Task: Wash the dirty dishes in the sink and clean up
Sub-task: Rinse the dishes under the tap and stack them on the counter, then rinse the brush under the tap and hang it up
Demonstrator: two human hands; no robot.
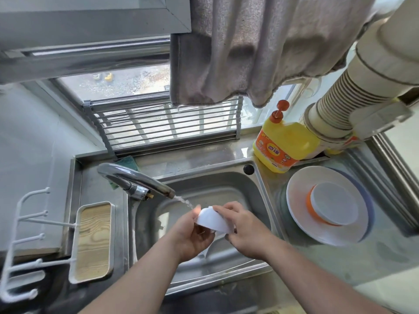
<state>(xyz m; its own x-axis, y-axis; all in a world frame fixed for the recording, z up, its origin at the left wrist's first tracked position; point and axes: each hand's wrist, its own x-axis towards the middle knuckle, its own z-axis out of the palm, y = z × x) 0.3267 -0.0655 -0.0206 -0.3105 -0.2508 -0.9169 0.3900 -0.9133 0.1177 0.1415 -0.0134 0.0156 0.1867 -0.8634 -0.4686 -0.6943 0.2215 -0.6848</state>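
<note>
You hold a white bowl upside down over the sink, under the tap. Your left hand cups its rim; your right hand grips its far side. Washed plates sit on the counter at right.

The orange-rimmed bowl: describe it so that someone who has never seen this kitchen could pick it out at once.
Start at the steel sink and look to the counter on its right, below the yellow soap bottle. A white plate lies there, and the bowl sits upside down on it. Its orange rim sets it apart from the plain white bowl held under the tap.
</note>
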